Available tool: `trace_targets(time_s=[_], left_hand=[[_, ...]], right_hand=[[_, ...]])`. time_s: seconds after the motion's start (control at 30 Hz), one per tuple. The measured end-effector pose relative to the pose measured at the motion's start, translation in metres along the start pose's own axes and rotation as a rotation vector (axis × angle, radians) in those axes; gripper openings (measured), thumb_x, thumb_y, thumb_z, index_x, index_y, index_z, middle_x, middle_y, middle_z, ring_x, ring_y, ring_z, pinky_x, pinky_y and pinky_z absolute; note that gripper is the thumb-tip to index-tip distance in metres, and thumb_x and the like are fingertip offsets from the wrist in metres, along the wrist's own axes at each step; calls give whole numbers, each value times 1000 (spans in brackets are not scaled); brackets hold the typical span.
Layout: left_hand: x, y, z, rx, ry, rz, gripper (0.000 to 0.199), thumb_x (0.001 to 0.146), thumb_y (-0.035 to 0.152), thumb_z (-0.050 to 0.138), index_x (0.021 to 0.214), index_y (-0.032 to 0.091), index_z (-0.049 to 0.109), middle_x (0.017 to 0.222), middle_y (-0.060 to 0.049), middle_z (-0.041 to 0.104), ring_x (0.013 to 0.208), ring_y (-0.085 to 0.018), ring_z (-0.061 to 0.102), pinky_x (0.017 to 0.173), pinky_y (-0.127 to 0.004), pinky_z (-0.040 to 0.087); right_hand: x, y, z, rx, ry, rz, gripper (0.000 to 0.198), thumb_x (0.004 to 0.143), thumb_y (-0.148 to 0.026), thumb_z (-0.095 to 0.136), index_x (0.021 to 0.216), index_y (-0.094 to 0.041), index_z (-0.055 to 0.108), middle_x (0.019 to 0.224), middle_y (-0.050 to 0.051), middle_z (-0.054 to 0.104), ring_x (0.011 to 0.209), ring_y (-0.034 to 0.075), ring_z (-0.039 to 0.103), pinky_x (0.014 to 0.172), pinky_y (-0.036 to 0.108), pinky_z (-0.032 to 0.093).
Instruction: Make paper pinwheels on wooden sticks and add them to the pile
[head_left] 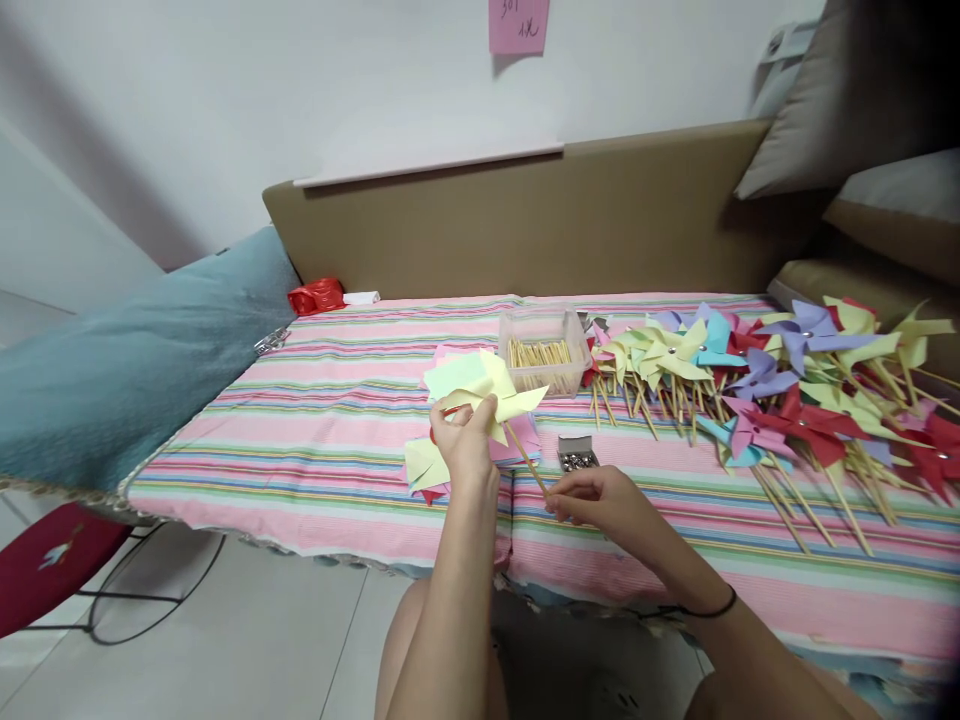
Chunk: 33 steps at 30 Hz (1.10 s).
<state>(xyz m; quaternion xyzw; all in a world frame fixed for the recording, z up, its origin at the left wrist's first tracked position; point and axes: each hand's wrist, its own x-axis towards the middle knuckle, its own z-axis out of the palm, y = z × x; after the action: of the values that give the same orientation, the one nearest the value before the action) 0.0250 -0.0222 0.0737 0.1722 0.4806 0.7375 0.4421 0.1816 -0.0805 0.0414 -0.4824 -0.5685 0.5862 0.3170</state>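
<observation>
A pale yellow paper pinwheel is in my left hand, whose thumb presses near its centre. A slim red object shows at that hand's fingers; its kind I cannot make out. The pinwheel's wooden stick slants down to the right, its lower end pinched by my right hand. Under and around my left hand lie coloured paper sheets and a folded yellow piece. Just beyond my right hand sits a small grey box of metal pins.
A clear plastic tub of wooden sticks stands behind the papers. Several finished pinwheels are heaped at right on the striped cloth. A red bag and metal scissors-like item lie far left; a red stool stands below.
</observation>
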Motion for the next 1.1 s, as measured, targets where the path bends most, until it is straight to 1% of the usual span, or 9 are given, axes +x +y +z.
trace_targets(time_s=[0.13,0.27,0.4,0.53,0.67,0.8,0.87,1.0,1.1], left_hand=[[4,-3,1,-25,3,-15,56,53,16,79,92,23,40,71,5,61,59,-10,62,61,-23,49],[8,0,3,-111,11,-116,47,57,10,77,90,21,45,78,2,65,64,-11,64,64,-24,51],[9,6,4,-70,-5,-218,32,62,9,76,83,17,53,74,0,66,63,-9,64,63,-21,51],[7,5,5,-33,-133,-293,18,69,12,72,85,15,63,81,-2,69,65,-9,65,60,-20,53],[6,1,7,23,-156,-345,21,71,13,71,90,17,65,88,-3,69,64,-10,64,58,-21,53],[3,3,8,111,-259,-393,27,72,32,72,93,18,62,96,-7,69,71,-14,68,62,-26,54],[2,5,7,185,-287,-373,34,71,40,72,94,18,60,102,-9,68,77,-17,69,65,-28,54],[2,6,4,412,-346,-164,41,63,39,77,92,17,58,95,-8,70,75,-17,68,69,-27,50],[4,7,0,503,-413,-93,42,59,37,78,90,16,59,83,-6,70,71,-17,67,68,-27,48]], right_hand=[[2,3,-2,36,29,-4,27,69,-41,72,70,-13,71,64,6,69,58,15,61,54,26,48],[3,2,-4,77,42,-44,26,67,-39,74,73,-14,73,63,6,70,58,16,63,56,26,49],[6,1,-12,23,168,-136,21,67,-35,73,72,-15,74,64,6,71,60,19,65,55,27,49],[8,6,-24,-90,286,-201,19,71,-35,69,73,-17,76,67,7,73,65,23,68,57,30,52],[8,10,-31,-160,327,-223,17,71,-34,69,72,-18,76,69,7,74,68,26,70,61,33,54],[3,3,-41,-73,375,-248,19,70,-35,69,74,-17,76,74,8,75,70,25,70,64,33,55],[-3,-1,-58,-42,523,-284,22,69,-36,70,77,-16,75,77,10,75,71,25,70,66,35,55],[-27,7,-117,-151,1044,-350,36,73,-40,65,91,-11,74,82,14,74,71,24,66,68,36,52],[-56,28,-167,-381,1431,-215,39,77,-39,58,93,-8,75,80,16,73,69,25,65,69,37,48]])
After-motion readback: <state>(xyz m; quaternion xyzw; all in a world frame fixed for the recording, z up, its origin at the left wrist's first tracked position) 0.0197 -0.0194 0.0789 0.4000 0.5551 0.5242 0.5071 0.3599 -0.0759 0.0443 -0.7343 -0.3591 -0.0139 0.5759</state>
